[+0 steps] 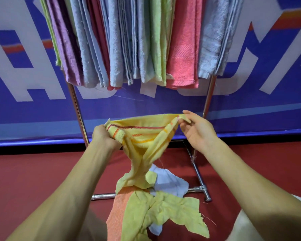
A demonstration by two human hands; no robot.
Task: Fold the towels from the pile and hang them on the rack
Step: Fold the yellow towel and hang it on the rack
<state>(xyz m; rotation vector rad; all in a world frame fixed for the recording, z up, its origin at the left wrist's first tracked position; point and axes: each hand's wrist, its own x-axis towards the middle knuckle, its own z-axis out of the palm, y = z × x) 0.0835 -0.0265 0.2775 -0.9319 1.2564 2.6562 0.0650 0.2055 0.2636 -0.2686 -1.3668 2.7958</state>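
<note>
A yellow towel [142,136] with red and orange stripes hangs stretched between my hands above the pile. My left hand [104,136] grips its bunched left end in a fist. My right hand [196,131] pinches its right corner between thumb and fingertips. The towel's lower part droops down onto the pile [156,206] of yellow, orange and pale blue towels on the floor. Behind stands the metal rack [208,100], with several folded towels [182,49] in purple, blue, green and pink hanging from its top.
The rack's chrome base bar [102,196] and right foot [204,190] lie on the red floor just behind the pile. A blue banner [24,110] with large white letters forms the wall behind. My knees show at the bottom corners.
</note>
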